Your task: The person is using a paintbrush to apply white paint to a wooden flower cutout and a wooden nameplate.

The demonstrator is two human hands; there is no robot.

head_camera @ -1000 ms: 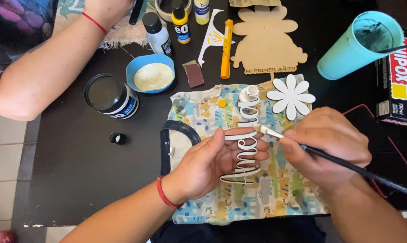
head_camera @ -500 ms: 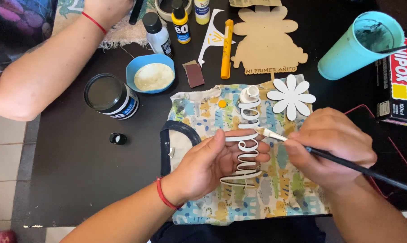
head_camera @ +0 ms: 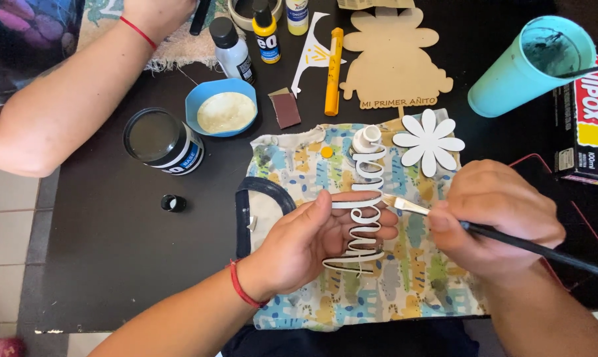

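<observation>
With our left hand (head_camera: 305, 241) gripping the mostly white script cutout (head_camera: 365, 211) over the patterned cloth (head_camera: 404, 291), our right hand (head_camera: 494, 215) pinches the brush (head_camera: 444, 218), tip touching a middle letter.

Two bare forearms entering from six o'clock, no sleeves, left hand (head_camera: 312, 241) with a thin red cord bracelet (head_camera: 241, 291) around the wrist toward seven o'clock, right hand (head_camera: 494, 215) without rings, watch or band, short unpainted fingernails
</observation>
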